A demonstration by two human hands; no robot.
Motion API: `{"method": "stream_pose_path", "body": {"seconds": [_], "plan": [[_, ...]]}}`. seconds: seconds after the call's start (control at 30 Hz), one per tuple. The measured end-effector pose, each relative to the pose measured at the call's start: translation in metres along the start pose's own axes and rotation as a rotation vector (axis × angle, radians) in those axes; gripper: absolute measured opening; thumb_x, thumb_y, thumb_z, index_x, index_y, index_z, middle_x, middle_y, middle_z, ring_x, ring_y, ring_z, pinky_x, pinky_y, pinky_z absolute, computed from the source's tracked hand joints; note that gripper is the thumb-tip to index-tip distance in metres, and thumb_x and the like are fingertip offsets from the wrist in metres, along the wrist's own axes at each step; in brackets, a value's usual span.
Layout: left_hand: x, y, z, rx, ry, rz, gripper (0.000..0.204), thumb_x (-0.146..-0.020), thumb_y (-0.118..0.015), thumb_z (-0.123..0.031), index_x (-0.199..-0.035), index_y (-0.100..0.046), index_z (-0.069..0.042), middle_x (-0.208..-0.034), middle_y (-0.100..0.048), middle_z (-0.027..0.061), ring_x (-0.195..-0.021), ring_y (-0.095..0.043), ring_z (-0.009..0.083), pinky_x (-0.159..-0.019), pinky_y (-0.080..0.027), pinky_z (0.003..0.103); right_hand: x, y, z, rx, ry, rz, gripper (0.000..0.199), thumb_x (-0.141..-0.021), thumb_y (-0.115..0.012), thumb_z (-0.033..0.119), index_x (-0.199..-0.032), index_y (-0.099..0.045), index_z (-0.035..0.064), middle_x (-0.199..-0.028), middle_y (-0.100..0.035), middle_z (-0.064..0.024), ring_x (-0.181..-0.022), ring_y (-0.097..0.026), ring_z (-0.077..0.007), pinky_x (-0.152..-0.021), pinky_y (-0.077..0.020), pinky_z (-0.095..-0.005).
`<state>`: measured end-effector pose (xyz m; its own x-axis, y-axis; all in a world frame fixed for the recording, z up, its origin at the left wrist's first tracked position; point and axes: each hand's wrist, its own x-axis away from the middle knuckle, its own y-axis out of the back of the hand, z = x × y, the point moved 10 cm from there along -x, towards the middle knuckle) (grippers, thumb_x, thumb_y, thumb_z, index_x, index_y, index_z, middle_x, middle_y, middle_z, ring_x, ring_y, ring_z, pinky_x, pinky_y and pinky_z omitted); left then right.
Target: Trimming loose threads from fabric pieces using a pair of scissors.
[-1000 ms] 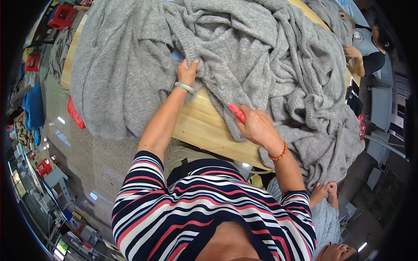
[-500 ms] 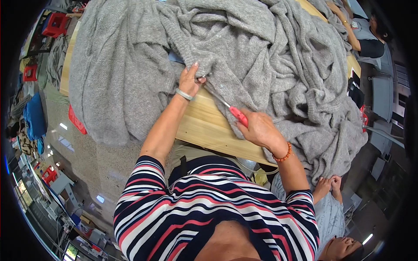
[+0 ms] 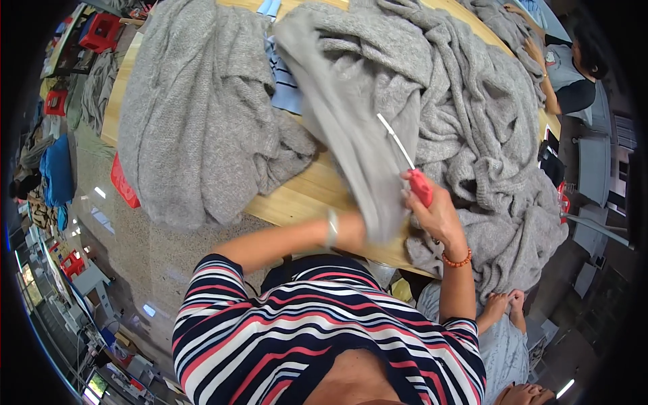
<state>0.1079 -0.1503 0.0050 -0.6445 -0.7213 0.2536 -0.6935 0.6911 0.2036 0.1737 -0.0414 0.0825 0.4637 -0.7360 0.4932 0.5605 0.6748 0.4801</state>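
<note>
My left hand (image 3: 352,228), blurred by motion, is at the near end of a stretched length of grey knit garment (image 3: 354,152). Its fingers are hidden by the cloth, which appears gripped there. To the right, my right hand (image 3: 437,214) is closed around a tool with a red handle (image 3: 420,187). The tool's slim metal shaft points up and away over the knit; its tip is too small to make out. A separate grey knit heap (image 3: 196,121) lies left of the stretched cloth.
More grey knits (image 3: 482,115) cover the right side of the wooden table (image 3: 280,204). Blue striped fabric (image 3: 285,81) shows between the heaps. One co-worker (image 3: 574,57) handles cloth at far right; another person's hands (image 3: 503,307) are at lower right. A red stool (image 3: 123,181) stands left.
My left hand has swung toward my body and to the right, drawing the knit with it and uncovering the blue fabric. My right hand has moved rightward, the tool now clear of the left hand.
</note>
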Motion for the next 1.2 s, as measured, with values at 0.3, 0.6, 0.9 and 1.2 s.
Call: {"method": "stream_pose_path", "body": {"seconds": [0.3,0.6,0.9,1.2], "plan": [[0.039,0.061,0.127,0.21,0.453,-0.395,0.061,-0.08,-0.069,-0.049,-0.113,-0.062,0.001,-0.101,-0.068,0.0164,-0.091,-0.065,0.0219,-0.08,-0.051,0.033,-0.009,0.002,-0.022,0.264,0.016,-0.079,0.034,-0.087,-0.061,0.016,-0.117,-0.058,0.0014,-0.094,-0.066,-0.0198,-0.083,-0.065,-0.0318,-0.08,-0.0484,-0.036],[-0.011,0.191,0.125,1.08,0.168,-1.247,0.056,-0.086,-0.07,-0.016,-0.132,-0.044,0.003,-0.109,-0.064,0.0095,-0.094,-0.061,0.0175,-0.082,-0.048,0.028,0.002,0.007,-0.016,0.314,0.029,-0.094,0.034,-0.087,-0.061,0.016,-0.12,-0.057,0.0074,-0.093,-0.066,-0.0209,-0.087,-0.065,-0.0359,-0.078,-0.0489,-0.0398],[-0.09,0.147,-0.113,-0.465,-0.443,-0.559,0.035,-0.077,-0.061,-0.009,-0.112,-0.066,-0.012,-0.097,-0.069,0.005,-0.083,-0.063,0.02,-0.08,-0.049,0.034,0.032,0.079,-0.046,-0.162,0.121,-0.467,0.031,-0.094,-0.059,0.015,-0.121,-0.056,-0.0008,-0.084,-0.061,0.0001,-0.07,-0.054,-0.0072,-0.067,-0.0457,-0.0229],[-0.086,-0.044,-0.036,-0.529,-0.501,-0.107,0.025,-0.076,-0.064,-0.015,-0.101,-0.066,-0.015,-0.088,-0.063,0.0066,-0.087,-0.057,0.0264,-0.081,-0.042,0.043,0.023,0.091,-0.026,0.195,0.001,-0.497,0.052,-0.079,-0.075,0.029,-0.122,-0.056,0.0082,-0.078,-0.065,-0.0107,-0.067,-0.063,-0.0253,-0.064,-0.0498,-0.0348]]}}
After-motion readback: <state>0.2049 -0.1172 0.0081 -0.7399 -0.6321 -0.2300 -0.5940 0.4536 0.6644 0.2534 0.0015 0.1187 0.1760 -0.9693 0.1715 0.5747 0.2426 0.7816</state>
